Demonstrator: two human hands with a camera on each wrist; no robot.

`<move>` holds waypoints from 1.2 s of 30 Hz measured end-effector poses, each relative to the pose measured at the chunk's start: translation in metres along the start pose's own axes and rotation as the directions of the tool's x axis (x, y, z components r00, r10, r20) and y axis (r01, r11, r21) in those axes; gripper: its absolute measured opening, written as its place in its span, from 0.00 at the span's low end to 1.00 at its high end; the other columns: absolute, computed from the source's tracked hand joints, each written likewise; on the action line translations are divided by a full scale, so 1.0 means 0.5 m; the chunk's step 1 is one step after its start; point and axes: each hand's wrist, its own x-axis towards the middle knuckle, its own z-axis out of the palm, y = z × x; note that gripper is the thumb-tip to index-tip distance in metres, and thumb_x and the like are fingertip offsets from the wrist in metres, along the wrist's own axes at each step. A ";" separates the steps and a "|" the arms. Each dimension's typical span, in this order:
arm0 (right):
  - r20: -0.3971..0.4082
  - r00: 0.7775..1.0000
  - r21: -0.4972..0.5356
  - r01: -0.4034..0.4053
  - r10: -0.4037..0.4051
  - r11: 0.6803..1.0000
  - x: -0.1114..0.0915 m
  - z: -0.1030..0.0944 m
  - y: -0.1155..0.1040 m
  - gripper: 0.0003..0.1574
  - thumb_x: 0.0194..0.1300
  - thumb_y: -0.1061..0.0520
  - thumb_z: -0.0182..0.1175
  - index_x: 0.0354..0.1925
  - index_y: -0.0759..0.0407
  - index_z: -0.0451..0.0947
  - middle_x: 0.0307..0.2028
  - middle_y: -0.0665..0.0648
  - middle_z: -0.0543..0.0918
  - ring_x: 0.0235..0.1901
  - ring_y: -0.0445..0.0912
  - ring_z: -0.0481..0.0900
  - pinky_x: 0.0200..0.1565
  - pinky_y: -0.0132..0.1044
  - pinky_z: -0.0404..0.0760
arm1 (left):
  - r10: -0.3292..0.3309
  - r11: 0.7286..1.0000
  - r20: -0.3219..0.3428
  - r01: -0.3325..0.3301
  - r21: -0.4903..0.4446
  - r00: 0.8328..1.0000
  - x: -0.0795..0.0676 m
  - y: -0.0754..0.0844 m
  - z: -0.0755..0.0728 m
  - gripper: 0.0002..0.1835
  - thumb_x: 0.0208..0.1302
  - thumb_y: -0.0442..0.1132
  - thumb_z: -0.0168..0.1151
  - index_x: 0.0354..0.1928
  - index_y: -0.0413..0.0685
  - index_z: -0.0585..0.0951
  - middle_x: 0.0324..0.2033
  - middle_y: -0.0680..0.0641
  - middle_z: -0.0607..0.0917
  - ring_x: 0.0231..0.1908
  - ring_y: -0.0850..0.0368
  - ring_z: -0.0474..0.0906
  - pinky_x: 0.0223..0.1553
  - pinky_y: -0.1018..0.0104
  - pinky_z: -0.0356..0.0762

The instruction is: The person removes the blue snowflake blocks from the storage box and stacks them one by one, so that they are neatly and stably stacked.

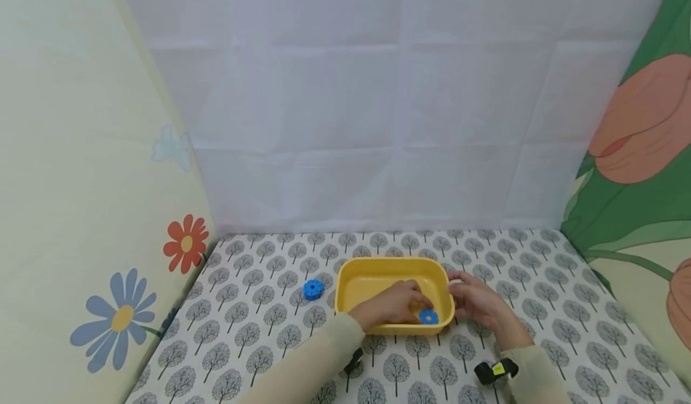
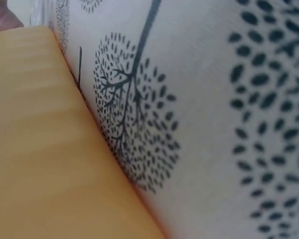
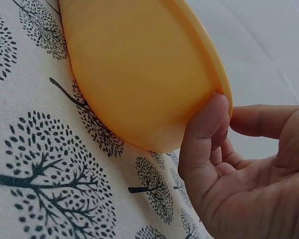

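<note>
A yellow plastic basin (image 1: 396, 329) stands on the cloth. My left hand (image 1: 396, 303) reaches into it from the front left, fingers bent downward. Right at its thumb and fingertips is a blue flower-shaped disc (image 1: 429, 316), in the basin's front right corner; whether the fingers pinch it cannot be made out. My right hand (image 1: 477, 299) pinches the basin's right rim, and in the right wrist view the thumb (image 3: 209, 117) presses the outer wall. Another blue notched piece (image 1: 313, 289), seemingly a small stack, lies left of the basin. The left wrist view shows the basin's outer wall (image 2: 50, 139), not the left fingers.
A white cloth printed with dark trees (image 1: 248, 335) covers the table. A white sheet (image 1: 367, 104) hangs at the back. Flower-patterned panels flank both sides, with a blue flower (image 1: 121, 320) on the left and a pink tulip (image 1: 642, 122) on the right.
</note>
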 end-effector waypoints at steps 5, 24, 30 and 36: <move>0.000 1.000 0.004 -0.006 0.006 1.000 0.001 0.000 -0.001 0.25 0.77 0.57 0.51 0.66 0.65 0.59 0.38 0.58 0.82 0.33 0.46 0.82 0.36 0.41 0.85 | 0.005 1.000 -0.003 -0.005 0.024 1.000 0.000 0.007 -0.005 0.19 0.60 0.51 0.74 0.55 0.65 0.86 0.45 0.58 0.78 0.42 0.66 0.69 0.48 0.75 0.68; 0.003 1.000 -0.002 -0.010 0.010 1.000 0.000 0.000 -0.004 0.23 0.77 0.58 0.51 0.64 0.64 0.60 0.38 0.59 0.83 0.33 0.47 0.82 0.35 0.40 0.84 | 0.046 0.997 0.005 -0.046 0.062 0.999 0.013 0.006 -0.009 0.17 0.60 0.52 0.74 0.48 0.54 0.87 0.40 0.60 0.82 0.39 0.67 0.73 0.50 0.74 0.71; -0.006 1.000 0.004 -0.008 0.008 1.000 -0.002 0.003 -0.006 0.21 0.77 0.59 0.51 0.63 0.64 0.61 0.38 0.58 0.82 0.34 0.47 0.83 0.36 0.40 0.84 | -0.074 0.994 -0.039 0.070 -0.086 0.997 0.007 0.004 -0.014 0.18 0.56 0.53 0.76 0.45 0.55 0.84 0.31 0.62 0.80 0.31 0.67 0.73 0.40 0.73 0.74; -0.013 1.000 -0.003 -0.007 0.006 1.000 -0.003 0.003 -0.004 0.23 0.77 0.58 0.51 0.64 0.65 0.60 0.37 0.58 0.82 0.33 0.46 0.82 0.36 0.40 0.84 | -0.150 0.973 -0.083 0.132 -0.188 0.985 -0.012 -0.008 -0.024 0.21 0.55 0.53 0.76 0.47 0.55 0.84 0.37 0.61 0.84 0.36 0.69 0.76 0.47 0.70 0.77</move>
